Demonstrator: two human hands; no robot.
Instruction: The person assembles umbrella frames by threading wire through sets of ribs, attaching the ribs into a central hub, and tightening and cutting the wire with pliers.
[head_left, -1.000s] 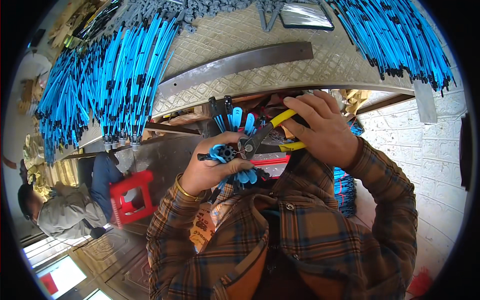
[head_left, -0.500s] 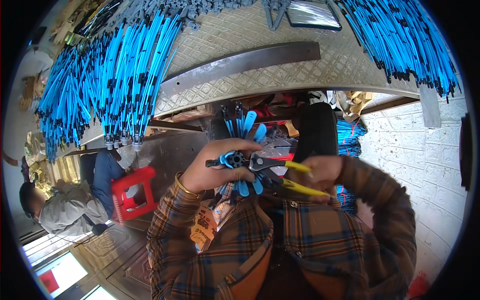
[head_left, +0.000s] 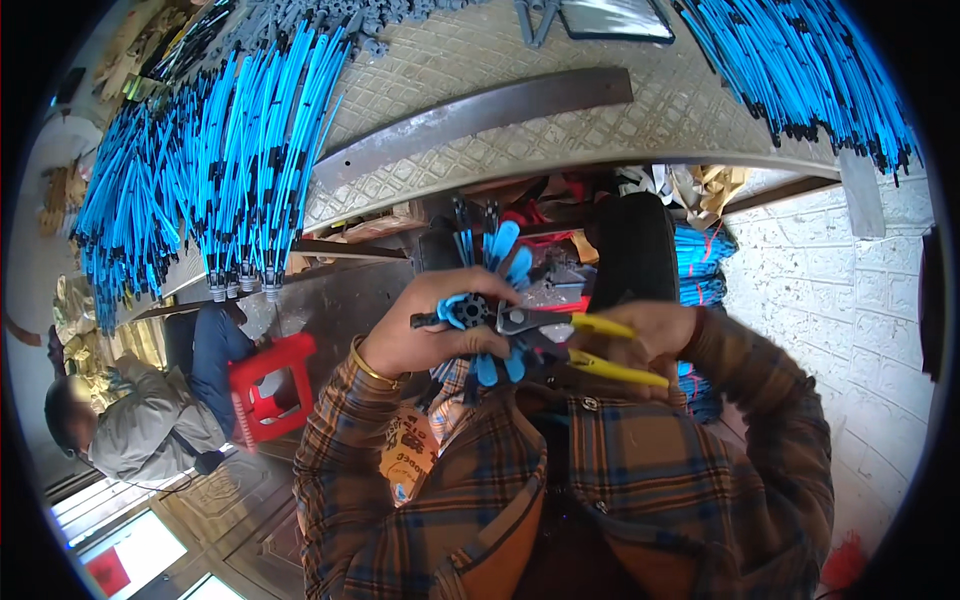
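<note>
Fingers and thumb of my left hand (head_left: 415, 325) are closed around a round black hub (head_left: 473, 314) with small holes and a blue clip-like piece at its side. Flat blue strips (head_left: 503, 243) with rounded ends stick out above and below that hand; the fingers hide how they join the hub. My right hand (head_left: 655, 338) is wrapped round the yellow handles of a pair of pliers (head_left: 618, 370). The dark metal jaws lie right beside the hub, by my left fingertips. Whether they bite on anything, I cannot tell.
Bundles of thin blue rods with black fittings (head_left: 250, 160) lie at the table's left, more rods (head_left: 800, 80) at its right. A curved metal bar (head_left: 480, 115) rests along the textured table (head_left: 420, 75). A red stool (head_left: 272, 390) and a seated person (head_left: 150, 420) are at left.
The pliers' handles have stayed spread at about the same angle, and my right hand has shifted slightly on them. The view has tilted a little, and the seated person has moved slightly.
</note>
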